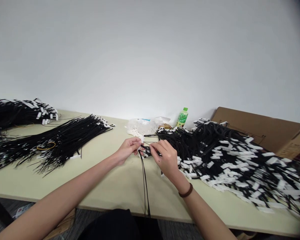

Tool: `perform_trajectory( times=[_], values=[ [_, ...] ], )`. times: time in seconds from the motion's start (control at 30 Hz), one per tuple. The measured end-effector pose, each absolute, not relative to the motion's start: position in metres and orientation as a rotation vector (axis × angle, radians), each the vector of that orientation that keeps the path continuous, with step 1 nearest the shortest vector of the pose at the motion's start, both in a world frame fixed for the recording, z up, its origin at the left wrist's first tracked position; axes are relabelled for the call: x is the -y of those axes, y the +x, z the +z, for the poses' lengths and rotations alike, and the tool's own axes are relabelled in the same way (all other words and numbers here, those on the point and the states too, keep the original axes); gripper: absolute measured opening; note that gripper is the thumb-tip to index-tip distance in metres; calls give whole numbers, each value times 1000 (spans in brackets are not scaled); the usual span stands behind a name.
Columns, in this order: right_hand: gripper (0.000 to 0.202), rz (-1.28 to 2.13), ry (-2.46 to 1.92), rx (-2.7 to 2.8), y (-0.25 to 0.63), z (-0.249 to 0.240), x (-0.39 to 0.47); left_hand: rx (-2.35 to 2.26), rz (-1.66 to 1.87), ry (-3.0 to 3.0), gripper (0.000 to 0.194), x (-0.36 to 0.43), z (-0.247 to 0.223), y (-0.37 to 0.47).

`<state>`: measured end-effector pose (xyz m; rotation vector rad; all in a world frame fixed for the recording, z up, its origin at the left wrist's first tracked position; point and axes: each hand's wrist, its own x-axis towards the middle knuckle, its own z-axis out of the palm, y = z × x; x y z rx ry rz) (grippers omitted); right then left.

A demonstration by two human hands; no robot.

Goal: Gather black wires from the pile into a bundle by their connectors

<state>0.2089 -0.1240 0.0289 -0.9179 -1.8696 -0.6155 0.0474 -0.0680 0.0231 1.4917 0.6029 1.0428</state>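
My left hand [129, 150] is closed in a pinch on a few thin black cables [143, 178], close to a small white piece at its fingertips. From there the cables hang down over the front edge of the table. Just to the right, my right hand [165, 156] has its thumb and fingers pinched together near the same cables. What lies between those fingertips is too small to make out. Behind the hands lies a clear plastic bag [142, 126] with small white pieces in and before it. A big heap of black cables with white tags [230, 160] spreads beside my right hand.
On the left lie a long bundle of black cables [72, 136], a yellow band [47, 146] and a second tagged bundle [20, 111]. A green-capped bottle [182, 118] and a cardboard box [260, 130] stand at the back. The pale table [102, 186] backs onto a wall.
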Motion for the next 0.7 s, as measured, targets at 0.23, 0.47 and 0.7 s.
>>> perform_trajectory(
  times=[0.23, 0.47, 0.7],
  values=[
    [14, -584, -944, 1855, 208, 30, 125, -603, 1055, 1482, 30, 68, 24, 48],
    [15, -592, -935, 1855, 208, 31, 125, -637, 1061, 1496, 30, 69, 24, 48],
    [14, -578, -888, 1867, 208, 31, 125, -614, 1036, 1544, 29, 68, 23, 48]
  ],
)
